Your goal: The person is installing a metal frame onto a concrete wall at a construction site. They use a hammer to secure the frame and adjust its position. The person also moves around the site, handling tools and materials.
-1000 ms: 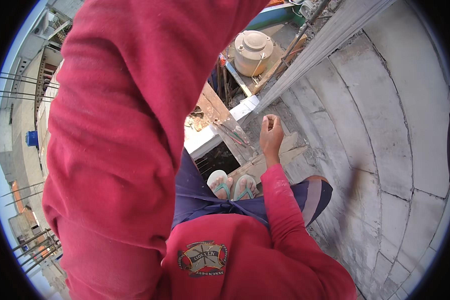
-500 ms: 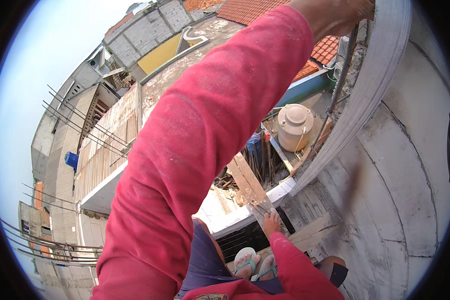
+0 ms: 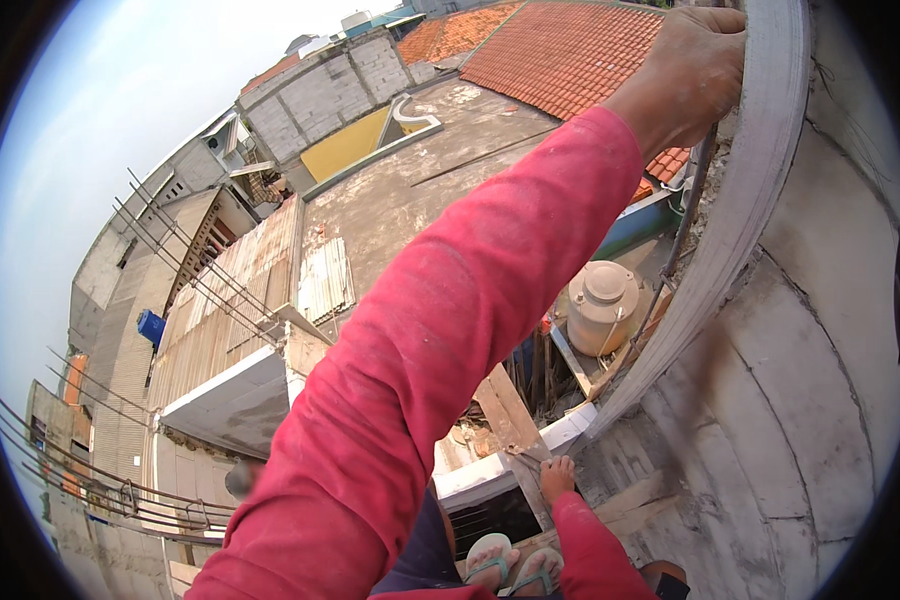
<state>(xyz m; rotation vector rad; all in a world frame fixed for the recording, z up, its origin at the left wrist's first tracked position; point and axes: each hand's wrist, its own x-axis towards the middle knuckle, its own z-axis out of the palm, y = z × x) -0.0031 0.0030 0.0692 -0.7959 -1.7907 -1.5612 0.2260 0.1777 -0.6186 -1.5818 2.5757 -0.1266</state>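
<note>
My left arm in a dusty red sleeve stretches up across the view. At its end my left hand (image 3: 692,72) is closed at the edge of a long pale grey board (image 3: 740,190), near its upper end. Some of those fingers are hidden against the board. Lower down, my right hand (image 3: 558,480) rests beside a wooden plank (image 3: 510,415), close to the grey board's lower end. Its fingers point away from me and lie fairly flat, with nothing seen in them. Both my feet in light sandals (image 3: 492,560) stand below the hands.
A grey block wall (image 3: 770,400) rises along the right. Beyond the board stand a beige water tank (image 3: 602,305) and stacked dark sticks. Thin steel bars (image 3: 185,260) jut out at the left. A dark gap (image 3: 490,520) opens near my feet, with rooftops below.
The view has shifted, so my left hand shows more fully at the grey board. My right hand appears slightly lower, off the plank's middle and by its edge.
</note>
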